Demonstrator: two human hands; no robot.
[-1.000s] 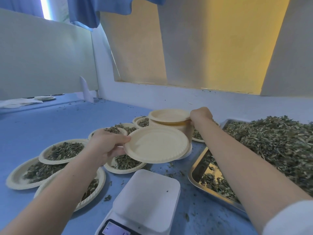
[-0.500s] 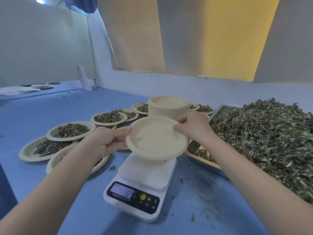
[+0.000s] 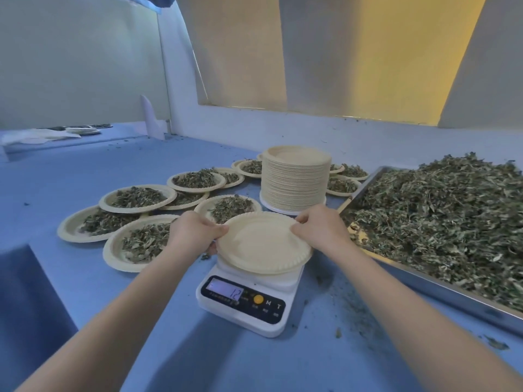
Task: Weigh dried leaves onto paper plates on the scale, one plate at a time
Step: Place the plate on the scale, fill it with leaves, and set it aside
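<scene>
On scale [image 3: 249, 295], empty plate [image 3: 261, 244] sits; my left hand [image 3: 192, 236] and right hand [image 3: 319, 230] pinch opposite rims. Step in hand: seating fresh plate. Display reads 12. Next, I judge: let go, zero scale, take dried leaves [image 3: 441, 210] from tray [image 3: 424, 287] on right.

I see a smooth blue tabletop [image 3: 85, 176] running back to a pale grey-white wall [image 3: 79, 58] on my left. Ahead of me stands a broad panel of yellow and beige sheets [image 3: 339, 52], set above a light blue ledge [image 3: 283, 128]. Near the corner a small white folded card [image 3: 151, 117] stands upright on the blue surface. Far off to the left lies a crumpled white cloth [image 3: 34, 136], with something flat and pale just beside it that I cannot make out
</scene>
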